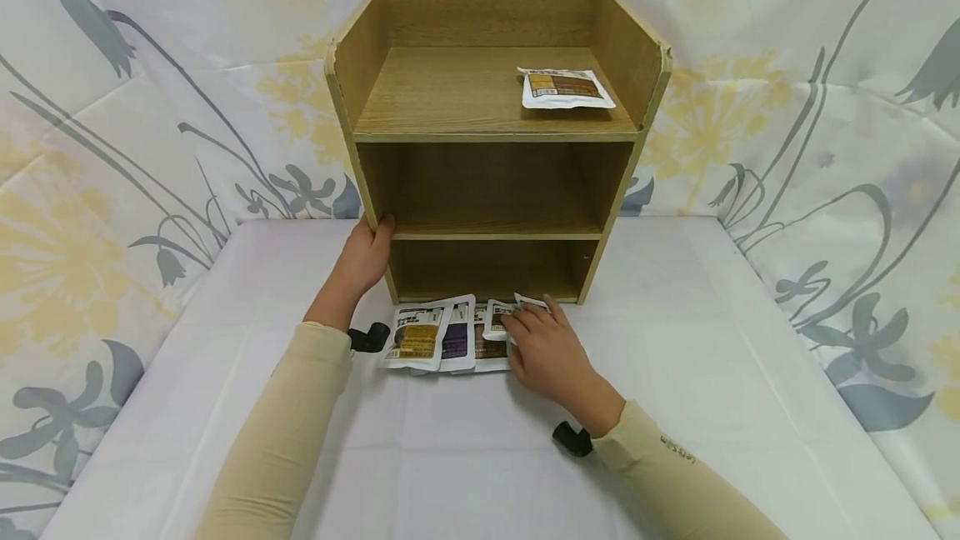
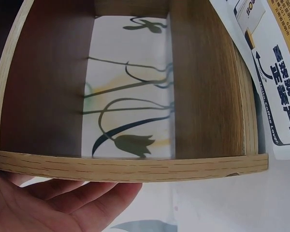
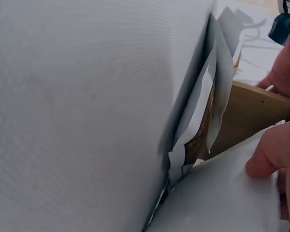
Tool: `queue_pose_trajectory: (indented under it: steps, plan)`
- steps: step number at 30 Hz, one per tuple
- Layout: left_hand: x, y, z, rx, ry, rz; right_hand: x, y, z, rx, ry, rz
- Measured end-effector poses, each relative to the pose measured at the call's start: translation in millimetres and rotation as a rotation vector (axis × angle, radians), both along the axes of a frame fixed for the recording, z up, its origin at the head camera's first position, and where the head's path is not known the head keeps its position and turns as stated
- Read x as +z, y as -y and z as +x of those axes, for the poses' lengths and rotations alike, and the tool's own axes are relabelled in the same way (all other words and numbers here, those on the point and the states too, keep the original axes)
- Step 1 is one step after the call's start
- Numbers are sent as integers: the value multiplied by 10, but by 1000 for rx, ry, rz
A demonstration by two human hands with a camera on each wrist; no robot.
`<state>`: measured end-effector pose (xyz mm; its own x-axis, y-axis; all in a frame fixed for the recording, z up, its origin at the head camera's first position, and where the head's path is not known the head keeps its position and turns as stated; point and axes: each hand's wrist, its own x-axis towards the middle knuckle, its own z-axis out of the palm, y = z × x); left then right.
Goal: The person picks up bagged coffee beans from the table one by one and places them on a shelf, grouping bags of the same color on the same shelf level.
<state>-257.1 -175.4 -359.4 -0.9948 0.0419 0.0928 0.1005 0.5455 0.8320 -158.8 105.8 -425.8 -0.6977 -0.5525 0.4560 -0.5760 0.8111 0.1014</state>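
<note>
A wooden shelf unit (image 1: 495,138) with three tiers stands at the back of the table. My left hand (image 1: 366,255) grips the edge of its left side panel (image 2: 135,166), with the fingers lying along the panel's outer face. In front of the bottom tier lies an overlapping row of printed white pouches, among them a yellow-labelled pouch (image 1: 416,340) and a purple-labelled pouch (image 1: 457,340). At the row's right end my right hand (image 1: 551,357) pinches a white pouch (image 3: 222,193), its thumb on the near face. The hand hides most of that pouch.
One more brown-labelled pouch (image 1: 566,90) lies on the top tier, toward the right. A white cloth (image 1: 465,473) covers the table, and floral fabric (image 1: 817,107) hangs behind and at the sides. A black wrist device (image 1: 573,438) sits at each wrist.
</note>
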Motion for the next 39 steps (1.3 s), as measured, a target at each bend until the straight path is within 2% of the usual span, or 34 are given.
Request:
queue_pose_trajectory:
  steps: [6,14,25,39]
  plan:
    - [4,-1,3,3,-10,-8,30,16,10,48,-38,-52]
    - [8,-7,9,2,-3,-5,149,46,68,62,-5,-129]
    - [1,-7,-7,-11,-20,-7,384,75,168,103,38,-289]
    - [-5,-10,-4,-7,-5,-10,759,58,180,181,5,-350]
